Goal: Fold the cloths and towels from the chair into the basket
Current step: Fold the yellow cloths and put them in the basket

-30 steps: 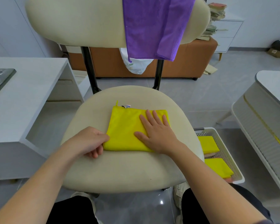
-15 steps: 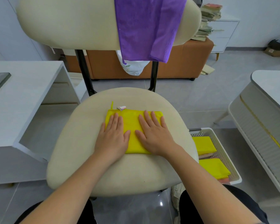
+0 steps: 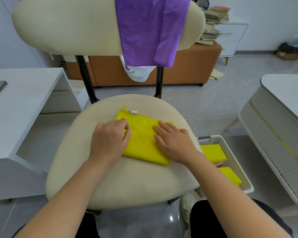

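Observation:
A folded yellow cloth [image 3: 143,141] lies on the cream chair seat [image 3: 127,182], its white tag at the far edge. My left hand [image 3: 110,138] sits at the cloth's left edge with fingers curled, pinching the fabric there. My right hand [image 3: 174,143] presses flat on the cloth's right half, fingers straight. A purple towel [image 3: 151,28] hangs over the chair's backrest. The white perforated basket [image 3: 230,152] stands on the floor right of the chair and holds two folded yellow cloths [image 3: 212,152].
A white desk [image 3: 21,107] stands close on the left and a white ribbed table [image 3: 286,103] on the right. An orange bench [image 3: 187,69] and a white bag [image 3: 138,74] are behind the chair. My shoe [image 3: 189,203] is by the basket.
My left hand, flat on the cloth half a second ago, has slid to the left edge and curled its fingers on it. The right hand stays flat, shifted slightly right.

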